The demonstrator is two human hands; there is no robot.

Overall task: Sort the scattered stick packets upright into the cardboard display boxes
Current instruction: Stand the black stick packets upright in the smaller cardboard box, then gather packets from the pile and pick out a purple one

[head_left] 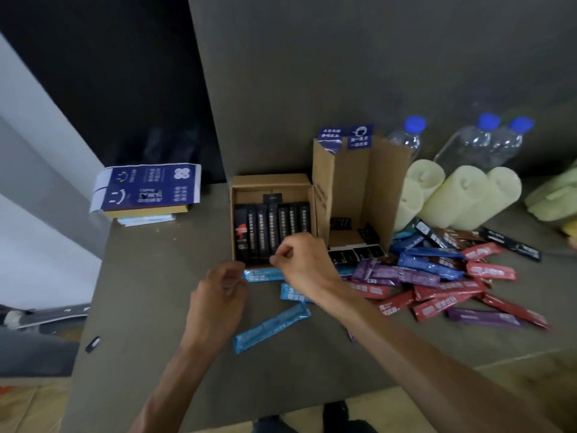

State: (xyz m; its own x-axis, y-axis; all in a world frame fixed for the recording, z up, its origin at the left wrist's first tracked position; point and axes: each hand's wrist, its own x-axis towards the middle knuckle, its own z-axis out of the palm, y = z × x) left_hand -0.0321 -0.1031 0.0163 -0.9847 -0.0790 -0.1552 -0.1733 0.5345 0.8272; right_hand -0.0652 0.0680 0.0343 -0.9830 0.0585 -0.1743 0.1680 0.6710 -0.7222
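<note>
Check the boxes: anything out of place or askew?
Yes. In the tall open box, a few black packets lie loose and tilted on its floor, not upright like the neat row in the low box. Behind that row, one packet pokes up higher than the rest.

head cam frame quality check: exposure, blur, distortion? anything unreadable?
Head view: dim, underexposed, so the black packets in the low box merge into a dark block; print on the loose packets too soft to read; left hand and right hand slightly smeared, so their grip is unclear; wide-angle bending bows the table edge; no harsh glare, even on the bottles.
</note>
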